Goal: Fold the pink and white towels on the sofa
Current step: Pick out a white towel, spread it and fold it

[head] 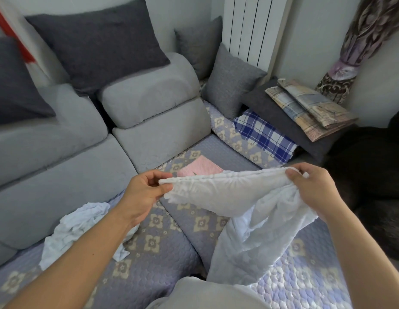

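Observation:
I hold a white towel stretched between both hands above the sofa seat. My left hand pinches its left corner and my right hand grips the right corner; the rest hangs down in loose folds towards my lap. A folded pink towel lies flat on the patterned seat cover just behind the white one, partly hidden by it. A second white towel lies crumpled on the seat to the left, under my left forearm.
Grey back cushions and dark pillows line the sofa's rear. At the right lie a blue checked cloth, a dark cushion with folded plaid cloths, and a dark seat.

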Demonstrator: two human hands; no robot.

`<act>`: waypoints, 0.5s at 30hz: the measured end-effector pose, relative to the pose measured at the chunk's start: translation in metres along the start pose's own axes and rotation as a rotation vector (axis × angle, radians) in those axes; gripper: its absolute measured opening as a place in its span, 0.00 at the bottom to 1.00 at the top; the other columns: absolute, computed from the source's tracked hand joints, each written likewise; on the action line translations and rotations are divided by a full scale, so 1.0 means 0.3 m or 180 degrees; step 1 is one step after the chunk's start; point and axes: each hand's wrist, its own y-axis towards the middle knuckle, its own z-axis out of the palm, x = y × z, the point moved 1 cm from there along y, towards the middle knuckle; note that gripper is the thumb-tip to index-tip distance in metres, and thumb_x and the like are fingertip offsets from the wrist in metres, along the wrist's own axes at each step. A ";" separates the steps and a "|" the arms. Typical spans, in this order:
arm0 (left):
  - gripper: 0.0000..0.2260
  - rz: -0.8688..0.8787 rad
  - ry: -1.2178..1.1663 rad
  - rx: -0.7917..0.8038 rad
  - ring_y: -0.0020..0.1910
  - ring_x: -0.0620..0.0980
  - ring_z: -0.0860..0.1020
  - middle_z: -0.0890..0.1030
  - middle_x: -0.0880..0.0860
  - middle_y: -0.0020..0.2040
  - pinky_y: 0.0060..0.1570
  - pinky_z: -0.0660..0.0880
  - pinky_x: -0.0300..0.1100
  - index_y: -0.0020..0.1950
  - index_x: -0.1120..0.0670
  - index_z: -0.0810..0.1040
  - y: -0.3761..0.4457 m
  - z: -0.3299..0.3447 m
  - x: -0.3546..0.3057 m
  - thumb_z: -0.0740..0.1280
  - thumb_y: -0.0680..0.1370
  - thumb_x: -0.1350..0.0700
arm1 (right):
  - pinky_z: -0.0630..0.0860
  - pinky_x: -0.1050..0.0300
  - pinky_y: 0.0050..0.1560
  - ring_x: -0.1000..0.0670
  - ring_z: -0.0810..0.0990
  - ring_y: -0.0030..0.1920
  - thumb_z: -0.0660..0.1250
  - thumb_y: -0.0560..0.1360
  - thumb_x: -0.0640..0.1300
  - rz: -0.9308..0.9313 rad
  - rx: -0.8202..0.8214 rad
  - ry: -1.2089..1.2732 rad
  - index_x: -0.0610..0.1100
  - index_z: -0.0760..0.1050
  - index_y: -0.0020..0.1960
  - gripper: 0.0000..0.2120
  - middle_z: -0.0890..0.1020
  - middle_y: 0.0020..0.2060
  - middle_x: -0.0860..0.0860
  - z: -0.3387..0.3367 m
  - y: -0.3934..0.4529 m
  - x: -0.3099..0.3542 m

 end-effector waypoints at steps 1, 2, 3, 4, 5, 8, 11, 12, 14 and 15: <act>0.11 0.0007 0.0031 -0.0021 0.43 0.48 0.85 0.87 0.55 0.45 0.42 0.81 0.37 0.47 0.56 0.86 0.003 -0.003 0.002 0.72 0.73 0.71 | 0.74 0.59 0.32 0.48 0.82 0.39 0.67 0.80 0.51 -0.0001 0.0001 0.0014 0.57 0.81 0.44 0.07 0.83 0.39 0.54 0.002 0.000 0.002; 0.11 0.0016 0.0061 -0.0011 0.43 0.48 0.85 0.87 0.55 0.45 0.41 0.81 0.37 0.45 0.55 0.87 0.004 -0.005 0.004 0.72 0.74 0.70 | 0.74 0.59 0.32 0.48 0.82 0.39 0.67 0.80 0.51 -0.0005 -0.0005 0.0023 0.57 0.81 0.44 0.07 0.83 0.39 0.53 0.004 -0.001 0.003; 0.10 0.0025 0.0098 0.0008 0.42 0.48 0.85 0.87 0.54 0.45 0.41 0.81 0.36 0.45 0.54 0.88 0.006 -0.007 0.006 0.72 0.74 0.69 | 0.74 0.59 0.32 0.49 0.82 0.39 0.67 0.80 0.51 -0.0012 -0.0006 0.0026 0.57 0.81 0.44 0.07 0.83 0.39 0.54 0.006 -0.002 0.005; 0.10 0.0032 0.0146 0.0017 0.42 0.48 0.85 0.87 0.55 0.45 0.41 0.80 0.36 0.44 0.53 0.88 0.008 -0.009 0.008 0.72 0.75 0.67 | 0.74 0.59 0.32 0.49 0.82 0.39 0.67 0.80 0.51 -0.0009 -0.0009 0.0022 0.57 0.81 0.44 0.07 0.83 0.39 0.54 0.006 -0.003 0.008; 0.09 0.0036 0.0201 0.0016 0.42 0.48 0.85 0.87 0.55 0.45 0.42 0.80 0.36 0.44 0.52 0.88 0.009 -0.011 0.009 0.72 0.76 0.66 | 0.73 0.60 0.32 0.49 0.82 0.39 0.67 0.80 0.51 -0.0009 -0.0022 0.0014 0.57 0.81 0.44 0.08 0.83 0.39 0.54 0.007 -0.003 0.010; 0.09 0.0117 0.0325 0.0018 0.42 0.46 0.85 0.87 0.54 0.44 0.42 0.79 0.34 0.46 0.51 0.88 0.008 -0.014 0.011 0.71 0.78 0.64 | 0.73 0.60 0.31 0.50 0.82 0.39 0.67 0.80 0.51 -0.0033 -0.0019 0.0009 0.57 0.81 0.44 0.08 0.83 0.38 0.55 0.008 -0.003 0.013; 0.07 0.0241 0.0593 -0.0162 0.40 0.44 0.83 0.86 0.50 0.42 0.42 0.78 0.35 0.47 0.52 0.86 0.010 -0.014 0.013 0.70 0.79 0.62 | 0.74 0.61 0.31 0.50 0.82 0.39 0.68 0.80 0.51 -0.0034 0.0060 -0.0013 0.58 0.81 0.44 0.07 0.83 0.39 0.56 0.015 -0.007 0.015; 0.06 0.0261 0.0677 -0.0243 0.40 0.43 0.82 0.86 0.49 0.41 0.43 0.78 0.37 0.48 0.52 0.84 0.012 -0.012 0.012 0.69 0.80 0.62 | 0.74 0.61 0.31 0.51 0.82 0.39 0.68 0.80 0.52 -0.0032 0.0061 -0.0018 0.59 0.82 0.43 0.07 0.82 0.38 0.57 0.015 -0.008 0.018; 0.06 0.0337 0.0788 -0.0373 0.39 0.41 0.80 0.84 0.46 0.39 0.43 0.76 0.37 0.47 0.52 0.83 0.010 -0.008 0.006 0.69 0.80 0.63 | 0.74 0.62 0.33 0.52 0.82 0.40 0.69 0.79 0.52 -0.0051 -0.0065 0.0051 0.62 0.82 0.42 0.09 0.82 0.38 0.60 0.010 -0.011 0.023; 0.07 0.0417 0.0826 -0.0413 0.38 0.40 0.79 0.84 0.45 0.39 0.42 0.75 0.35 0.46 0.51 0.82 0.007 -0.008 0.001 0.69 0.79 0.63 | 0.74 0.62 0.35 0.55 0.81 0.41 0.70 0.78 0.51 -0.0083 -0.0225 0.0083 0.64 0.82 0.41 0.10 0.82 0.39 0.62 0.005 -0.016 0.026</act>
